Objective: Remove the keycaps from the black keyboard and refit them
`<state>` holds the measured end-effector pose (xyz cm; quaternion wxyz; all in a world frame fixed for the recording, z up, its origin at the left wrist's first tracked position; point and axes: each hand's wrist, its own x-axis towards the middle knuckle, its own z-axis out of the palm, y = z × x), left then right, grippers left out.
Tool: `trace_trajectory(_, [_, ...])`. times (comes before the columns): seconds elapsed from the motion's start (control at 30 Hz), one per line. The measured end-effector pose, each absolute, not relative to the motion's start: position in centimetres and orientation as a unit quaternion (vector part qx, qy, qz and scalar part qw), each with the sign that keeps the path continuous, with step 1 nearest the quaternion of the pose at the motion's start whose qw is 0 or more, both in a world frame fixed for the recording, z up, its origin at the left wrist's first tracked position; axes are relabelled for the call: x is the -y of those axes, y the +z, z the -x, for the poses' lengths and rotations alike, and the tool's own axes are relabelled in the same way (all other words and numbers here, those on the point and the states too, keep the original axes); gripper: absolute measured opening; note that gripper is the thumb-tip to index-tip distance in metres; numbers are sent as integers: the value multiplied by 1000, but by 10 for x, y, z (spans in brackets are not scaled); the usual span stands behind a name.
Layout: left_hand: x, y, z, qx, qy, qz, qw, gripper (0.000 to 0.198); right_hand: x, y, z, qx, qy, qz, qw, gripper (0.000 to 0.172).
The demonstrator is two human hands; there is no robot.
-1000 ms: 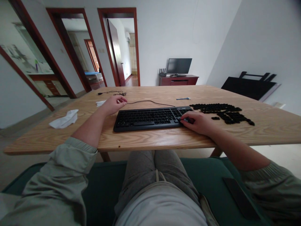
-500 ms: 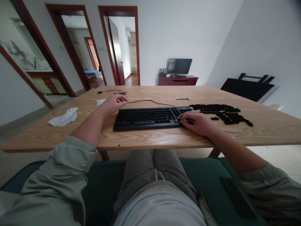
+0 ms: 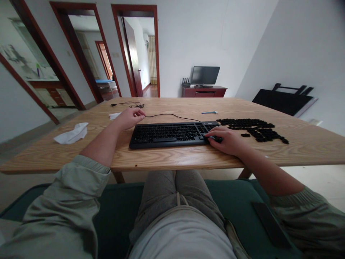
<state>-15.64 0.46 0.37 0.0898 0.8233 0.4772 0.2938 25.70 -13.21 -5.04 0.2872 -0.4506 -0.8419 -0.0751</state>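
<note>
A black keyboard [image 3: 164,139] lies on the wooden table in front of me, its keys mostly in place. My left hand [image 3: 130,118] rests just beyond its far left corner, fingers loosely bent and somewhat apart, with nothing visible in them. The fingertips are close to the keyboard's cable [image 3: 172,114]; whether they touch it I cannot tell. Over the keyboard's near right end, my right hand [image 3: 226,140] has thumb and fingers drawn together at the keys. What they pinch is too small and too covered to make out. Many loose black keycaps [image 3: 265,135] lie to its right.
A blue-handled brush-like tool [image 3: 209,112] lies behind the keyboard. Crumpled white tissue [image 3: 72,133] is at the left, with a smaller white piece [image 3: 114,116] beyond my left wrist. The coiled cable end [image 3: 137,105] sits farther back. A dark flat object [image 3: 271,225] lies on the green seat.
Both hands and the keyboard keep almost the same places. The whole view has shifted very slightly, and the right fingers stay at the keys.
</note>
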Motion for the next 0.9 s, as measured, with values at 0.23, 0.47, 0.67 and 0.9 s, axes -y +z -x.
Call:
trace_trajectory(0.23, [-2, 6, 155, -482, 287, -822, 95, 36, 130, -51, -259, 845, -89, 443, 287, 21])
trace_trajectory(0.47, [-7, 3, 156, -485, 282, -824, 81, 35, 129, -52, -259, 843, -98, 446, 283, 21])
trace_trajectory(0.67, [-6, 3, 157, -487, 285, -822, 79, 35, 129, -52, -259, 837, -105, 451, 292, 20])
trace_trajectory(0.9, [-4, 4, 156, -485, 286, -823, 79, 34, 130, -52, -258, 843, -108, 441, 288, 18])
